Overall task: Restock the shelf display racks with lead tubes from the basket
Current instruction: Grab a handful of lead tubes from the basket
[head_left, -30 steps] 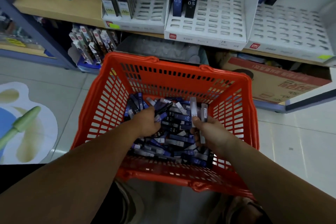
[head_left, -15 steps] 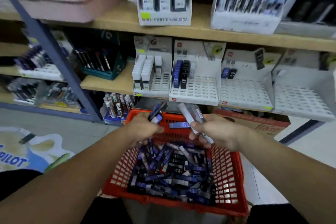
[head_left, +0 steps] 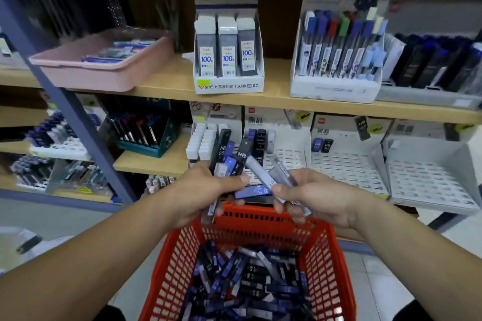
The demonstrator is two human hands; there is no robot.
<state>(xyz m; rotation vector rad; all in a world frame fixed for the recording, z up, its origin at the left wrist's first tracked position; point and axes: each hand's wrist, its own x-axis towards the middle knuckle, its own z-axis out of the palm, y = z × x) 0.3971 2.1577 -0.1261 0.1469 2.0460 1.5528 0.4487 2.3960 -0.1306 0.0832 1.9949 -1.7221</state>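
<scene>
My left hand (head_left: pixel 198 195) grips a fanned bunch of black and blue lead tubes (head_left: pixel 229 156) above the red basket (head_left: pixel 320 242). My right hand (head_left: pixel 313 198) pinches several clear grey tubes (head_left: pixel 271 172) just to the right; a blue 0.7 tube (head_left: pixel 253 191) lies between the two hands. The basket holds a heap of loose lead tubes (head_left: pixel 247 284). Behind the hands stand white slotted display racks (head_left: pixel 347 169) on the lower shelf, with only a few tubes in their back rows.
The upper wooden shelf (head_left: pixel 169 81) carries a pink tray (head_left: pixel 104 65), a box of 100-lead packs (head_left: pixel 228 52) and a pen display (head_left: pixel 339 55). A blue shelf post (head_left: pixel 67 112) slants at left. Another slotted rack (head_left: pixel 430 180) sits far right. Tiled floor lies below.
Both hands rose out of the basket with tubes and now sit in front of the lower racks. My view tilted up from the basket to the shelves.
</scene>
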